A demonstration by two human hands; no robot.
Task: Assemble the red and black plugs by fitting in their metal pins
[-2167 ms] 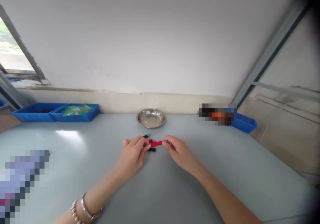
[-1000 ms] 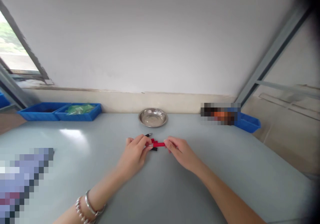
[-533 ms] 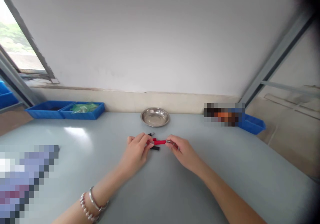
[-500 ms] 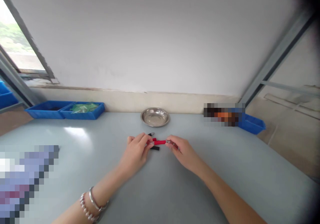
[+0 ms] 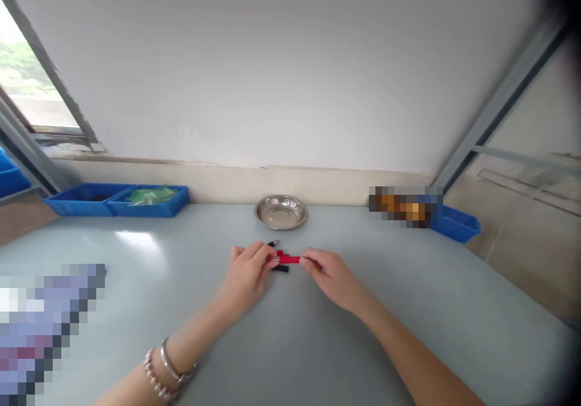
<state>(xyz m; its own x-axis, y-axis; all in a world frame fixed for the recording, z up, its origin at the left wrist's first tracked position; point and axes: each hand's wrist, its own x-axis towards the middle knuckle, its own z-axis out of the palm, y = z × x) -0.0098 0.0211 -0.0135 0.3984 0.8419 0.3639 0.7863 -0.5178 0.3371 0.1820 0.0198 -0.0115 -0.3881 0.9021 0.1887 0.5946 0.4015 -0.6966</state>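
Between my two hands is a red pen [image 5: 289,259] with a silver part near its left end, held level just above the table. My left hand [image 5: 247,271] pinches the left end, its fingers closed. My right hand [image 5: 330,276] is closed on the right end, hiding the tip. Behind the held pen lies another red piece [image 5: 280,252], partly covered. A black pen part with a silver tip [image 5: 274,243] shows past my left fingers. Under them a short black piece [image 5: 281,268] sticks out to the right.
A round steel dish [image 5: 281,212] stands behind my hands by the wall. Two blue trays [image 5: 149,211] sit at the back left, one with a green plastic bag [image 5: 152,196]. Another blue bin [image 5: 456,224] is at the back right beside a blurred patch. A pixelated item [image 5: 45,327] lies at left.
My right fingers have slid slightly left along the pen and now cover its silver right end. My left hand has stayed nearly still.
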